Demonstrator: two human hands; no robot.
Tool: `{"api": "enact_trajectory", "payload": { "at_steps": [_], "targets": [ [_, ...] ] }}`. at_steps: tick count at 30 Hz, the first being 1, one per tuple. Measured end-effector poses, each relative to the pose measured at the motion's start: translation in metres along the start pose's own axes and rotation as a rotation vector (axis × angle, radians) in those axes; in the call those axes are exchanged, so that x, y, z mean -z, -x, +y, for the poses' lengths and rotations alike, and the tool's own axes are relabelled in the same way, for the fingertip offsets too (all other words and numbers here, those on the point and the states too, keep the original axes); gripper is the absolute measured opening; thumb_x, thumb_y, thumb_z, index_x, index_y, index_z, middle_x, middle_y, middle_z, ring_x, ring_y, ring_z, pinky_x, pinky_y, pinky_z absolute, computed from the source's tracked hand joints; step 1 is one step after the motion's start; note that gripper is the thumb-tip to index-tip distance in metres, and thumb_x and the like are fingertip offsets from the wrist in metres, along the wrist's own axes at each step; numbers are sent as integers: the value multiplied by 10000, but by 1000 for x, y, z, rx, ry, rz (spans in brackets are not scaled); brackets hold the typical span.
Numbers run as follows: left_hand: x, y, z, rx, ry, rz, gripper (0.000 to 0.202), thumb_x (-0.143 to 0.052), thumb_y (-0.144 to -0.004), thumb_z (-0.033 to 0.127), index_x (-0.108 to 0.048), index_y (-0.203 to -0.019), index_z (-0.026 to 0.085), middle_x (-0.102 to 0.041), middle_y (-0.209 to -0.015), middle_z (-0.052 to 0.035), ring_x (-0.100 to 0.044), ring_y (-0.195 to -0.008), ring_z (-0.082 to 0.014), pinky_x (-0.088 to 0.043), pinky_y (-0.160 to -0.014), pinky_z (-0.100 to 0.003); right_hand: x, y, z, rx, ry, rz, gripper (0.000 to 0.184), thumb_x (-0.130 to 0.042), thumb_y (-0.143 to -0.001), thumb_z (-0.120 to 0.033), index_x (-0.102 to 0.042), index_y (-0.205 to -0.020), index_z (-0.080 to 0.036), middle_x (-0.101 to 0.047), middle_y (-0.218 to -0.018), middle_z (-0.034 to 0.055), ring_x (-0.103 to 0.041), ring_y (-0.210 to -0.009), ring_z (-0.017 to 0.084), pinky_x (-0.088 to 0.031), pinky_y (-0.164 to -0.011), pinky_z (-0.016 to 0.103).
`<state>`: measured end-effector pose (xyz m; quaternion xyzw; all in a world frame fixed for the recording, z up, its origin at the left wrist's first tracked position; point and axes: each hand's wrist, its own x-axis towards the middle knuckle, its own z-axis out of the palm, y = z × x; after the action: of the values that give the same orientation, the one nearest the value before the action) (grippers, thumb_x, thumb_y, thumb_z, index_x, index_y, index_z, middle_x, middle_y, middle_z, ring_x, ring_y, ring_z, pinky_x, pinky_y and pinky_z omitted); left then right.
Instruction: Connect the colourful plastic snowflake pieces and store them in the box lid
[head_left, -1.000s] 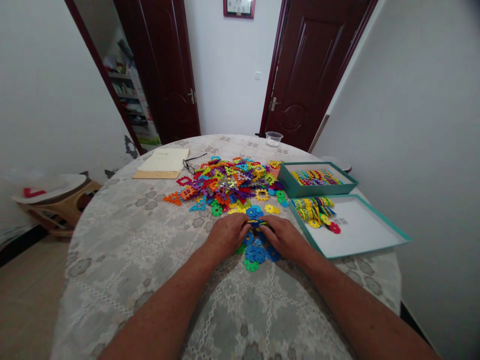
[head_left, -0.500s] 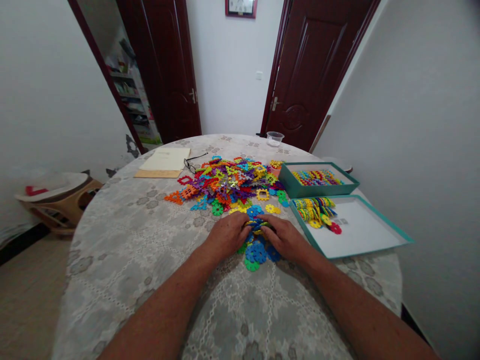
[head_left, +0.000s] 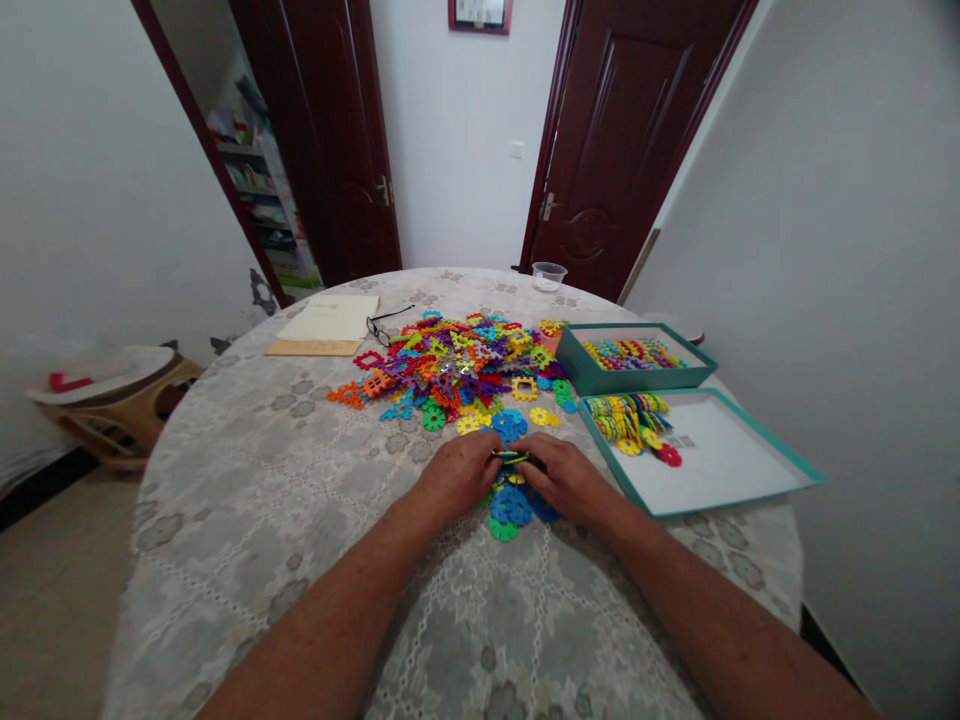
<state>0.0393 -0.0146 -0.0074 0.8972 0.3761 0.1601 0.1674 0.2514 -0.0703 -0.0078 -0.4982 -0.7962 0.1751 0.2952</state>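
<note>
Between my two hands is a small stack of yellow and blue plastic snowflake discs (head_left: pixel 512 457), seen nearly edge-on. My left hand (head_left: pixel 463 468) pinches its left side with thumb and fingers. On the right side, my right hand (head_left: pixel 564 470) grips the same discs, fingers curled over. Blue notched discs (head_left: pixel 513 505) lie just below the hands, with a green disc (head_left: pixel 502 529) at the near end. Beyond the fingertips are more blue discs (head_left: pixel 510 425) and some yellow discs (head_left: pixel 544 417). Parts of the held discs are hidden by my fingers.
A large heap of mixed plastic pieces (head_left: pixel 457 365) spreads behind my hands. To the right stand a green box (head_left: pixel 600 378) with rows of discs and its white-lined lid (head_left: pixel 727 460) holding more. Eyeglasses (head_left: pixel 379 331), a notebook (head_left: pixel 330 318) and a clear bowl (head_left: pixel 549 277) sit farther back.
The discs in my hands have turned from tilted to nearly edge-on, and both hands have shifted slightly toward me. The heap and boxes stay put.
</note>
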Motion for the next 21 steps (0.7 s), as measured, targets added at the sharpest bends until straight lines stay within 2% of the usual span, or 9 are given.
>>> {"api": "enact_trajectory", "payload": {
  "at_steps": [5, 9, 12, 15, 18, 21],
  "targets": [
    [2, 4, 3, -78, 92, -4, 226, -595, -943, 208, -679, -1153, 209, -730, -1116, -70, -663, -1035, -229, -500, -919, -329, 1, 0, 0, -113, -74, 41, 243, -606, -980, -198, -768, -1156, -240, -776, -1071, 76, -696, -1003, 225, -540, -926, 375],
    [3, 6, 4, -95, 126, -50, 420, -724, -864, 241, -650, -1276, 218, -719, -1218, -77, -660, -1099, -252, -506, -957, -348, 4, -2, 1, -316, -276, 9, 263, -605, -927, -197, -795, -1109, -206, -795, -946, 57, -710, -804, 190, -564, -732, 302],
    [1, 4, 5, -83, 81, -53, 320, -704, -916, 283, -668, -1225, 210, -721, -1188, -82, -654, -1101, -253, -500, -953, -349, 5, -2, 0, -407, -435, -44, 250, -629, -892, -213, -803, -1068, -182, -795, -896, 54, -704, -736, 173, -553, -663, 272],
    [-1, 1, 4, -62, 19, -34, 179, -587, -1010, 292, -693, -1118, 197, -723, -1102, -83, -655, -1044, -234, -494, -912, -330, 4, -1, -2, -371, -491, -51, 290, -637, -872, -183, -783, -1122, -191, -796, -946, 62, -714, -781, 183, -566, -699, 289],
    [-2, -1, 0, -27, -15, -10, 192, -571, -1028, 333, -700, -1068, 197, -726, -1052, -83, -659, -1005, -235, -494, -881, -326, 1, 0, -4, -248, -297, 20, 329, -632, -909, -169, -748, -1213, -214, -782, -1015, 69, -712, -868, 203, -569, -808, 340],
    [-4, -2, -4, -25, 4, -1, 215, -593, -1021, 356, -703, -1125, 203, -735, -1090, -94, -669, -1046, -249, -499, -915, -340, -3, 0, -8, -117, -85, 84, 302, -632, -954, -166, -737, -1231, -226, -759, -1097, 84, -694, -998, 227, -539, -930, 383]
  ]
}}
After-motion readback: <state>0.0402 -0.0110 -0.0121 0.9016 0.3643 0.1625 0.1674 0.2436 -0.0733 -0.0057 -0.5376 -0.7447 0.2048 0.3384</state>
